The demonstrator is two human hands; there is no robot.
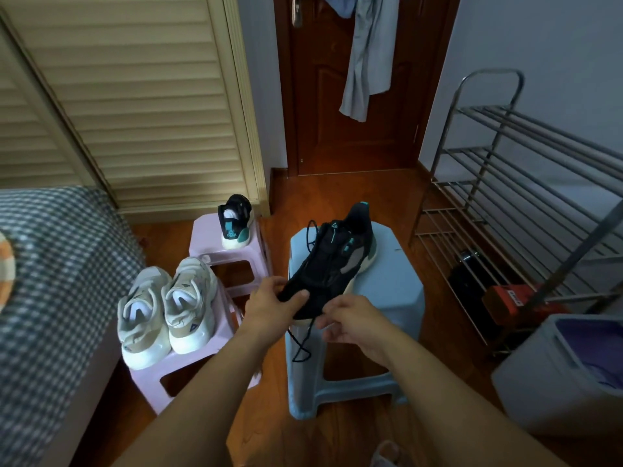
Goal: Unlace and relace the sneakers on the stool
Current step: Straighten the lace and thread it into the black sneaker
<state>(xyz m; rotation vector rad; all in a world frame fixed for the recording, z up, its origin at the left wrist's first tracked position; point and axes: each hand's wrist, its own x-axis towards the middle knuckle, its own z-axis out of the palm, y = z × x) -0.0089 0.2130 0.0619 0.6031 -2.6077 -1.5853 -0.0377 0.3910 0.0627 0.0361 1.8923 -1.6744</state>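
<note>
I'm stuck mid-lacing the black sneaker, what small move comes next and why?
Probably draw the loose lace taut with the right hand: it dangles slack below the toe, while the left hand grips the black sneaker on the blue stool.

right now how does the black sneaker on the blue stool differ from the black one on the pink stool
The sneaker on the blue stool is tilted, gripped at the toe by the left hand, laces loose; the right hand pinches the lace. The sneaker on the pink stool stands untouched, heel toward the camera. Both are black with teal.

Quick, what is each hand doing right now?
Left hand: grips the toe of the black sneaker.
Right hand: fingers curled at the black lace, seemingly pinching it.
</note>
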